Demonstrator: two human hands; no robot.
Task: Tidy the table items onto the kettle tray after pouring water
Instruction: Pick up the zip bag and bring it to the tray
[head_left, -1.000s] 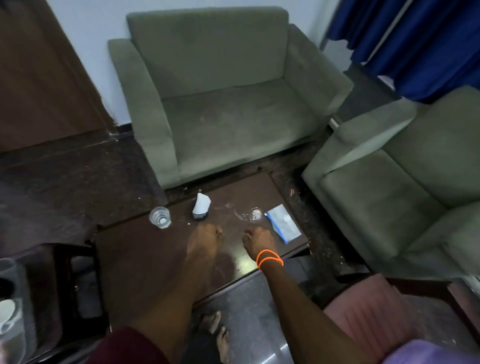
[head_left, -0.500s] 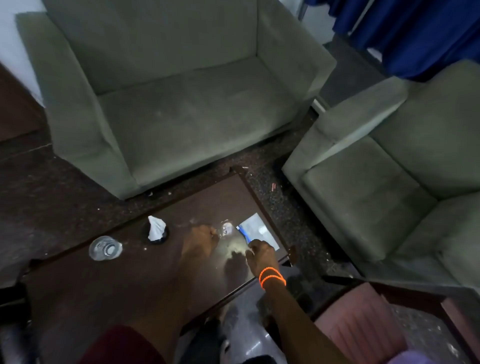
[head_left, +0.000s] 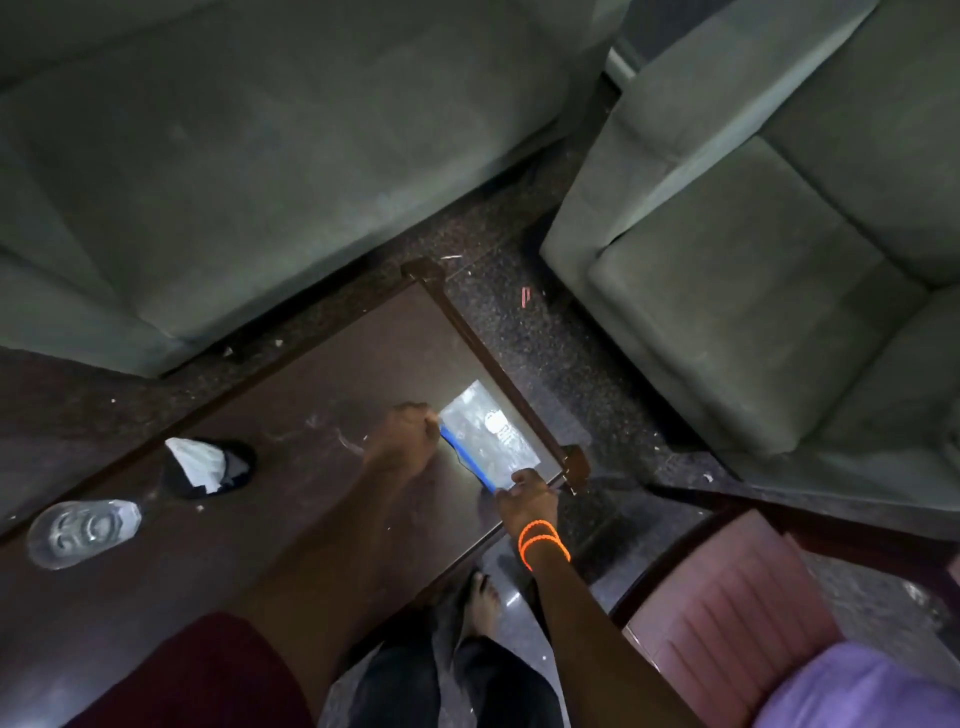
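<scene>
A flat white packet with a blue edge (head_left: 485, 436) lies at the right end of the dark wooden table (head_left: 322, 374). My right hand (head_left: 524, 501), with orange bands on the wrist, pinches the packet's near corner. My left hand (head_left: 405, 439) has its fingers curled onto the packet's far left corner, at the blue edge. A clear drinking glass (head_left: 83, 530) stands at the table's left. Beside it sits a small black dish with a crumpled white tissue (head_left: 208, 467). No kettle tray is in view.
A grey-green sofa (head_left: 234, 156) runs behind the table and a matching armchair (head_left: 753, 312) stands to the right. A pink-cushioned chair (head_left: 727, 597) is at the near right. My bare foot (head_left: 483, 603) rests on the dark floor below the table edge.
The view has swung down and right toward the table's right end. Both hands moved right onto the packet. A small clear item seen near my left hand is no longer visible.
</scene>
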